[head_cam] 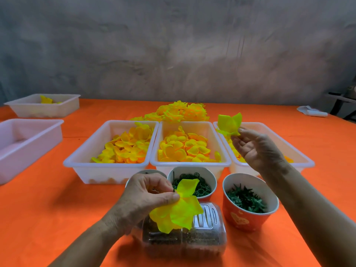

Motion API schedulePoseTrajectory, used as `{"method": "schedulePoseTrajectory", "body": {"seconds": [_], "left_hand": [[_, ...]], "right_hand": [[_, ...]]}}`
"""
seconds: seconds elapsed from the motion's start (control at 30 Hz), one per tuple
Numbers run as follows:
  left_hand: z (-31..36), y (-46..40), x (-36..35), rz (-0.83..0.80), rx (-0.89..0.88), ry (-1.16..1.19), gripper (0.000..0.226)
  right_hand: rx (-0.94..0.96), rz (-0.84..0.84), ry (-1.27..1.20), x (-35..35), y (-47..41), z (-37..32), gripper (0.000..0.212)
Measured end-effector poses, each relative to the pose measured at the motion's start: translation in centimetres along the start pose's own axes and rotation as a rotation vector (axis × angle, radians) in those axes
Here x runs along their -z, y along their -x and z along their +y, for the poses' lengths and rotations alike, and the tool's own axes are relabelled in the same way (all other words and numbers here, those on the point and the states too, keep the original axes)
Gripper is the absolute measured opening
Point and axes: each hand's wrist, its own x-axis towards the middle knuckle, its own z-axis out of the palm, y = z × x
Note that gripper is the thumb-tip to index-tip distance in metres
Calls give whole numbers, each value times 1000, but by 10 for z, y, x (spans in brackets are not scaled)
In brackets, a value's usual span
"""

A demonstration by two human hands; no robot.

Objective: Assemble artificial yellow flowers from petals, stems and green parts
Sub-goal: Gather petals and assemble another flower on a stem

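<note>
At the bottom centre of the frame sits a clear box (183, 239) of dark bits. Just above it the left hand (146, 197) pinches a half-built flower (177, 211) between thumb and curled fingers, at the centre where a thin dark stem (174, 183) pokes up. The petals look thin, soft and very light; they will likely crease if squeezed, so the hub by the stem seems the best place to grip.

To the right stands a red cup (250, 218) of green star-shaped parts, and behind the left hand a white cup (192, 187) of green rings; a third cup is mostly hidden.

In the mid right of the frame the right hand (256, 147) is raised, palm toward the camera, pinching a loose petal layer (229, 124) at its lower edge with thumb and fingertip, the other fingers loosely curled.

Beyond, three white trays lie side by side: left tray (82, 160), middle tray (192, 162), right tray (300, 160), all holding yellow petals. Behind them is a pile (179, 112) of finished flowers. In the upper left stand two more trays, the farther holding a few petals.
</note>
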Motion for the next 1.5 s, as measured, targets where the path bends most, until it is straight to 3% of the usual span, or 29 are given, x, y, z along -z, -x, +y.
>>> {"method": "schedulePoseTrajectory", "body": {"seconds": [0.13,0.33,0.37,0.43,0.57,0.8,1.0,1.37,1.5], "left_hand": [[0,1,2,-24,-13,-34,21],[1,1,1,-5,8,-25,20],[1,1,1,2,13,-19,20],[3,1,0,2,24,-12,16],[5,1,1,-13,31,-25,19],[5,3,0,6,36,-30,13],[6,6,1,7,33,-32,10],[4,11,4,50,-18,-178,7],[5,13,3,41,-26,-188,5]], "right_hand": [[-8,-108,83,-17,27,6,25],[-118,-111,294,-36,57,12,3],[-137,-123,320,-36,59,14,9],[-193,-128,315,-39,64,17,20],[-278,-128,287,-47,72,21,12],[-235,-180,243,-62,85,25,17],[-123,-245,330,-66,93,30,32],[125,-173,378,-70,105,43,23],[375,-146,426,-75,105,46,15]]}}
